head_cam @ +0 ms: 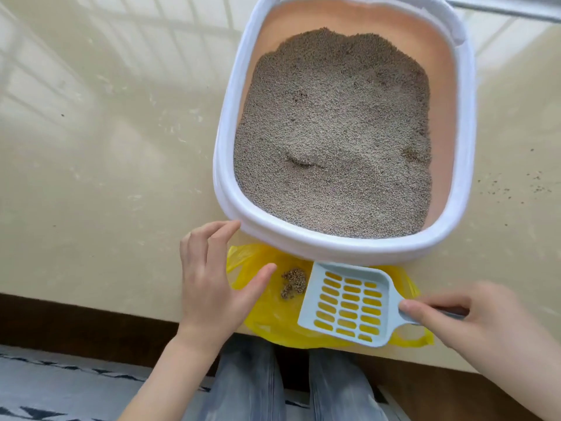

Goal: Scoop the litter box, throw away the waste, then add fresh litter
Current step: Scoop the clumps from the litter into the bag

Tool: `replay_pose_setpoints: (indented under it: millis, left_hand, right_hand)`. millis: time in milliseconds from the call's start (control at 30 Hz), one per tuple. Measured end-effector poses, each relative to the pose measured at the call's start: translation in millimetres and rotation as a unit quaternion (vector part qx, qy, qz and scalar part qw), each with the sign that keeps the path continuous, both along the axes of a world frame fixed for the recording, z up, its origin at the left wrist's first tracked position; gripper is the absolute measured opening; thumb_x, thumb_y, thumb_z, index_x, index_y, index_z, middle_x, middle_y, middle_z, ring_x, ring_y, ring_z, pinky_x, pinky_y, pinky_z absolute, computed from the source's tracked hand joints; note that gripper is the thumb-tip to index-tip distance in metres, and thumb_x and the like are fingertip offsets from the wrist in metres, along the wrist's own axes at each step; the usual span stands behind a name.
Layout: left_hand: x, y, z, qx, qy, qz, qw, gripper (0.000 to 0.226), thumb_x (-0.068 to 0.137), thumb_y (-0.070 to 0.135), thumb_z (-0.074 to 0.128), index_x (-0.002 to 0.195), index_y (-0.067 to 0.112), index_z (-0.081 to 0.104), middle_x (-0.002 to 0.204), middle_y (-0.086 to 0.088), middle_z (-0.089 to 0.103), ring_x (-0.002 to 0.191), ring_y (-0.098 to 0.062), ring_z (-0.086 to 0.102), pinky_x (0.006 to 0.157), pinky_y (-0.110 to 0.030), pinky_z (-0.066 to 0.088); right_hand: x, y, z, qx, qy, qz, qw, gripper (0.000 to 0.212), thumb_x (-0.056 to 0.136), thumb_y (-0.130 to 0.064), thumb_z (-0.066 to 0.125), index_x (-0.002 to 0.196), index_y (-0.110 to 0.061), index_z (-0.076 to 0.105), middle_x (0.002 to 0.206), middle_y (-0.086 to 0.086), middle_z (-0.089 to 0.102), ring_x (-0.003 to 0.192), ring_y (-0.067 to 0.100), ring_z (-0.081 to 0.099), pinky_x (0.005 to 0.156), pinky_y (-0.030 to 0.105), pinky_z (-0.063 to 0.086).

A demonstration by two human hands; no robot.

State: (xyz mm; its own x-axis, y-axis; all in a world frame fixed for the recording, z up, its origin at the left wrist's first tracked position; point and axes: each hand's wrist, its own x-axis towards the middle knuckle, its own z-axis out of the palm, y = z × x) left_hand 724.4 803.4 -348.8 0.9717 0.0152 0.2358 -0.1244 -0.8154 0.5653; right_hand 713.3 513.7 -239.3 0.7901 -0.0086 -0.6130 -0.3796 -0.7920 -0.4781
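Observation:
A white-rimmed litter box [226,165] with peach inner walls stands on the pale floor, filled with grey-brown litter [334,141]. Just in front of it lies a yellow plastic bag [270,326] with a clump of waste [294,282] on it. My right hand [485,323] grips the handle of a pale blue slotted scoop [349,302], held empty over the bag. My left hand [212,281] rests on the bag's left side, fingers spread, thumb near the clump and one fingertip by the box's rim.
Loose litter grains [516,186] are scattered on the floor right of the box. A dark brown floor strip [76,320] runs along the near edge, with a patterned rug [60,390] and my jeans-clad legs [249,378] below. A grey ledge [510,9] crosses the top right.

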Motion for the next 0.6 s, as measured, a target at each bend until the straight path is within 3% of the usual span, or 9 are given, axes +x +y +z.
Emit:
replay_pose_setpoints:
  millis: [100,167,233,333,433,600]
  left_hand:
    - [25.4,-2.4,9.7,-0.003,-0.046,-0.039,0.998,0.055,0.081,0.044,0.068,0.119,0.005,0.057,0.113,-0.01,0.054,0.104,-0.027,0.05,0.102,-0.021,0.029]
    - [43.3,-5.8,13.2,-0.006,-0.065,-0.069,0.995,0.048,0.083,0.042,0.068,0.113,0.005,0.061,0.11,-0.009,0.057,0.103,-0.026,0.052,0.1,-0.024,0.034]
    - [59.3,-9.5,14.9,0.006,-0.069,-0.103,0.992,0.043,0.084,0.043,0.067,0.105,0.005,0.065,0.105,-0.008,0.06,0.1,-0.026,0.054,0.096,-0.03,0.041]
    - [81.8,-12.5,14.3,0.039,-0.071,-0.144,0.986,0.04,0.085,0.047,0.065,0.091,0.007,0.068,0.092,-0.006,0.063,0.092,-0.027,0.058,0.087,-0.037,0.045]
    - [98.0,-11.8,10.7,0.082,-0.069,-0.166,0.98,0.039,0.086,0.048,0.061,0.076,0.01,0.066,0.076,-0.002,0.061,0.079,-0.027,0.06,0.078,-0.037,0.045]
    - [108.1,-8.8,0.8,0.095,-0.074,-0.176,0.977,0.045,0.089,0.047,0.056,0.056,0.015,0.05,0.058,0.003,0.049,0.064,-0.024,0.052,0.069,-0.035,0.04]
  right_hand:
    - [19.5,0.3,19.7,0.063,0.005,-0.047,0.997,0.03,0.061,-0.062,0.062,0.061,-0.034,0.074,0.036,-0.006,0.039,0.035,0.001,0.029,0.038,0.01,0.022]
    - [36.6,-3.3,27.5,0.074,-0.018,-0.075,0.994,0.033,0.058,-0.063,0.074,0.061,-0.03,0.075,0.037,-0.005,0.039,0.036,0.003,0.028,0.037,0.012,0.019]
    - [55.2,-7.9,27.1,0.048,-0.076,-0.077,0.993,0.031,0.065,-0.062,0.069,0.062,-0.032,0.074,0.037,-0.007,0.04,0.037,0.003,0.028,0.037,0.013,0.019]
    - [89.7,-10.9,14.0,-0.034,-0.164,-0.065,0.984,0.027,0.073,-0.059,0.062,0.068,-0.034,0.071,0.041,0.0,0.043,0.038,0.008,0.032,0.037,0.019,0.025]
    - [127.9,-9.5,-12.4,-0.184,-0.225,0.038,0.956,0.038,0.084,-0.044,0.064,0.064,-0.013,0.068,0.045,0.009,0.045,0.047,0.027,0.044,0.043,0.03,0.03]
    - [173.5,10.3,-44.5,-0.327,-0.222,0.167,0.903,0.039,0.094,-0.038,0.052,0.064,-0.013,0.059,0.056,0.003,0.05,0.061,0.028,0.05,0.049,0.026,0.028]
